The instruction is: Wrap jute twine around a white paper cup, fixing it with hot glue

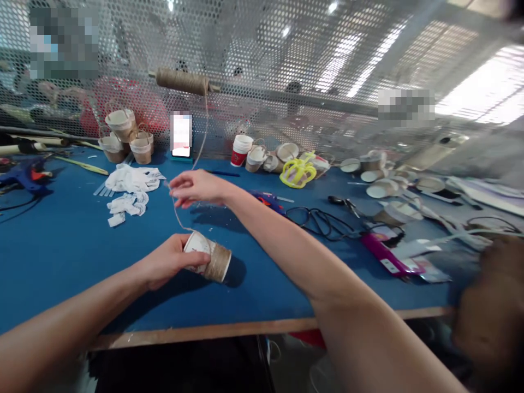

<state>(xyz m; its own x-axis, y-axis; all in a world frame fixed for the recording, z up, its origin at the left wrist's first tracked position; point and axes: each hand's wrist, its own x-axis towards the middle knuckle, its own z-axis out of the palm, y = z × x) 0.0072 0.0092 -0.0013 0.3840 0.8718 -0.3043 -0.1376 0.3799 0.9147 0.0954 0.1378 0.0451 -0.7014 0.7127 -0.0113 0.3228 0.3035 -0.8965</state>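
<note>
Left hand [170, 262] gripping twine-wrapped paper cup [208, 261] (tilted sideways), right hand [196, 188] pinching twine [176, 213], spool [182, 81] above.

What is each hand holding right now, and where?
The left hand grips the paper cup by its bare white end; right hand pinches the twine strand partway between cup and spool.

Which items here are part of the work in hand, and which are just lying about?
In use: left hand, twine-wrapped paper cup, right hand, twine strand, twine spool.
Lying about: scissors, yellow crown, glue gun, white scraps.
</note>
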